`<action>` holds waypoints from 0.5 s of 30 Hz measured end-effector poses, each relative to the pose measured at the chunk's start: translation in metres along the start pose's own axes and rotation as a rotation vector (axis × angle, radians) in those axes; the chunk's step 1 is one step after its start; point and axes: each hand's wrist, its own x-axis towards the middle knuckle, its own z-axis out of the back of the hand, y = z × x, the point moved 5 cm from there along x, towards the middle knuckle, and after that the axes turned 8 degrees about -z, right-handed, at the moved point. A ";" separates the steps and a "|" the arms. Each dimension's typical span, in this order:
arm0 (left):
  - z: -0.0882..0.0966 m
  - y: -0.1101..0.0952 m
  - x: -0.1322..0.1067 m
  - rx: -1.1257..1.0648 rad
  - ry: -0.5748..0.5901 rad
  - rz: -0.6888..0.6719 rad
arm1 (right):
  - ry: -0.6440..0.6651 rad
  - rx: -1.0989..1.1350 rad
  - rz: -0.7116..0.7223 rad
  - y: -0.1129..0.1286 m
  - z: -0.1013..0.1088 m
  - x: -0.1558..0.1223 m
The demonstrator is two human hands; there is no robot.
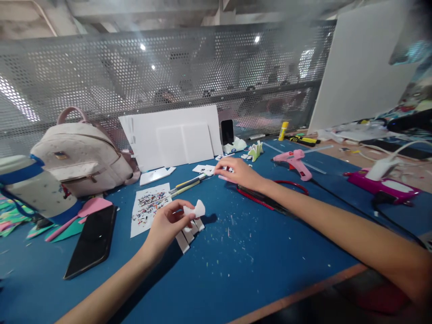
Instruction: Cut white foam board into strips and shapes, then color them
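Observation:
Between the thumb and fingers of my left hand (pixel 172 220) is a small white curved piece (pixel 200 209), like foam board or thick paper. Just under that hand several white strips (pixel 183 243) lie side by side, partly covered by the fingers. My right hand (pixel 238 173) reaches toward the back of the table, palm down, its fingers bent together beside small white cut pieces (pixel 204 169). What its fingertips pinch, if anything, is too small to make out. Slim pens or knives (pixel 187 183) lie between the two hands.
A pink glue gun (pixel 295 163) and a magenta power strip (pixel 384 185) stand at right, with a cable trailing. White boards (pixel 172 139) lean at the back. On the left are a phone (pixel 92 238), a tumbler (pixel 37 189), a backpack (pixel 84 153) and a speckled sheet (pixel 140 222).

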 end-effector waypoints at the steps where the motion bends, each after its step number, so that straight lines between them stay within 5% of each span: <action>1: 0.000 0.001 0.000 0.003 0.006 -0.003 | 0.062 0.028 0.041 0.015 -0.009 -0.004; 6: -0.005 0.002 -0.001 0.004 0.054 -0.012 | 0.243 0.101 0.134 0.067 -0.042 -0.029; 15: -0.002 -0.005 0.001 -0.007 -0.014 -0.078 | 0.343 0.285 0.036 0.064 -0.053 -0.034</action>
